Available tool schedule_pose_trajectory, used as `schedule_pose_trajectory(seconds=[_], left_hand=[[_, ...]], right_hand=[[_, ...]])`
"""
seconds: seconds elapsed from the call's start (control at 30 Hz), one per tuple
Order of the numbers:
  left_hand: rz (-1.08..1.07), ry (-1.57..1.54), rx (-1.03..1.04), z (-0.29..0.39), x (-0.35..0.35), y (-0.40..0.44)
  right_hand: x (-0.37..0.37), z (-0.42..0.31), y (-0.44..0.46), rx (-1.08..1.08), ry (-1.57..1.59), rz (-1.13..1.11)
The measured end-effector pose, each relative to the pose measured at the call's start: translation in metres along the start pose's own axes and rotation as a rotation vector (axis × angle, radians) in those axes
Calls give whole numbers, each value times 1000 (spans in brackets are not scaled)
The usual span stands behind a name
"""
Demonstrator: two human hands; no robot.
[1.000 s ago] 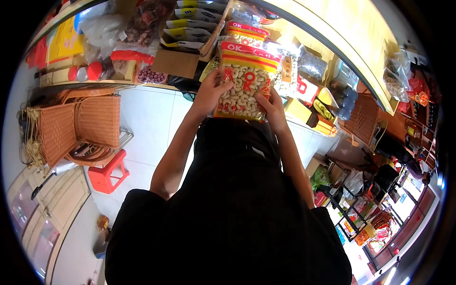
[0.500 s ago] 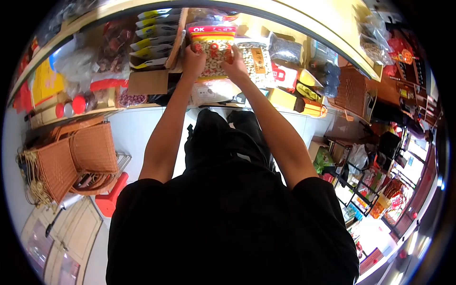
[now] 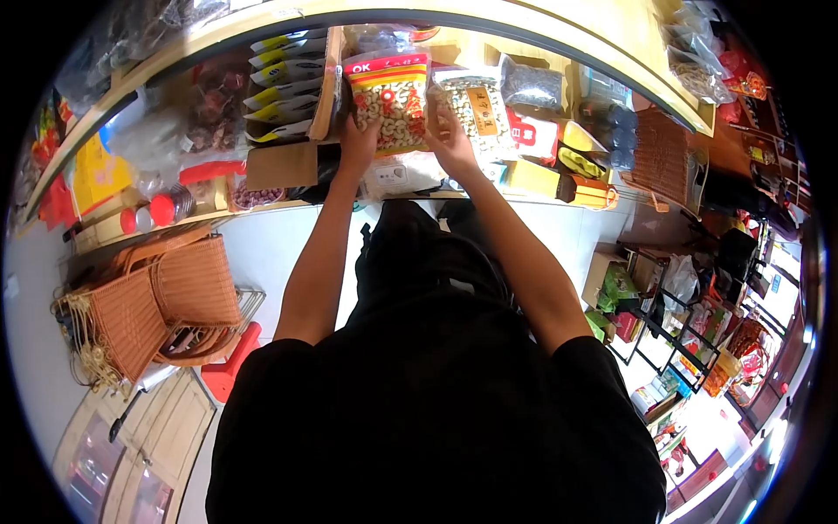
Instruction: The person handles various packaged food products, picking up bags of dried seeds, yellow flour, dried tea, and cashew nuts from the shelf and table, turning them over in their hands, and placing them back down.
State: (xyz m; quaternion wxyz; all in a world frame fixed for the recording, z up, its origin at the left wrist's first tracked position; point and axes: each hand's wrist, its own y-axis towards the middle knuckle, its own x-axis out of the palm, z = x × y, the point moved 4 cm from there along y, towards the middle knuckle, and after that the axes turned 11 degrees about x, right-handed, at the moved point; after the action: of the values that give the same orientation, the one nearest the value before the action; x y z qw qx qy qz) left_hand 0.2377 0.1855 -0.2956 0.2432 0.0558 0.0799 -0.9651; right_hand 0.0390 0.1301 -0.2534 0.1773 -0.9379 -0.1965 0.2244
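A clear bag of cashew nuts (image 3: 397, 100) with a red and yellow "OK" header stands slightly tilted on the shelf. My left hand (image 3: 358, 147) grips its lower left edge, thumb on the front and the other fingers mostly hidden. At the bag's right edge, my right hand (image 3: 451, 147) has its fingers bent, with the thumb against the side. Close beside that hand is a clear bag of pale nuts (image 3: 483, 109) with a tan label. Below the cashews lies a white packet (image 3: 397, 175).
A row of black-and-yellow packets (image 3: 284, 87) stands left, beside a wooden divider (image 3: 330, 83) and cardboard box (image 3: 281, 166). Red-lidded jars (image 3: 163, 210) are further left. A yellow box (image 3: 532, 179) lies right. The upper shelf edge (image 3: 401, 17) overhangs; wicker baskets (image 3: 196, 279) sit on the floor.
The cashew bag has tilted slightly and shifted a little left against the shelf. My right hand has slid from the bag's front to its right edge. The whole view has shifted slightly.
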Motion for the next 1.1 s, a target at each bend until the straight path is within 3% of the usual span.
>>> schedule_pose_trajectory(seconds=[0.07, 0.13, 0.23, 0.33, 0.53, 0.77, 1.1], left_hand=[[12, -25, -91, -13, -2, -9], [44, -17, -109, -37, -3, -8], [-2, -147, -111, -20, -3, -26], [-54, -221, -29, -22, 0, -32], [-75, -53, -68, -28, -4, -30], [-76, -136, -31, -29, 2, -20], [-113, -106, -137, -31, -3, -9]], right_hand=[[-5, -8, -21, 188, 60, -47], [-8, -3, -32, 182, 29, -49], [-11, 10, -39, 77, -111, 14], [-10, 15, -43, 156, -48, -32], [-1, 11, -51, 205, -87, -130], [1, 11, -53, 185, -64, -144], [4, 12, -50, 215, -50, -178]])
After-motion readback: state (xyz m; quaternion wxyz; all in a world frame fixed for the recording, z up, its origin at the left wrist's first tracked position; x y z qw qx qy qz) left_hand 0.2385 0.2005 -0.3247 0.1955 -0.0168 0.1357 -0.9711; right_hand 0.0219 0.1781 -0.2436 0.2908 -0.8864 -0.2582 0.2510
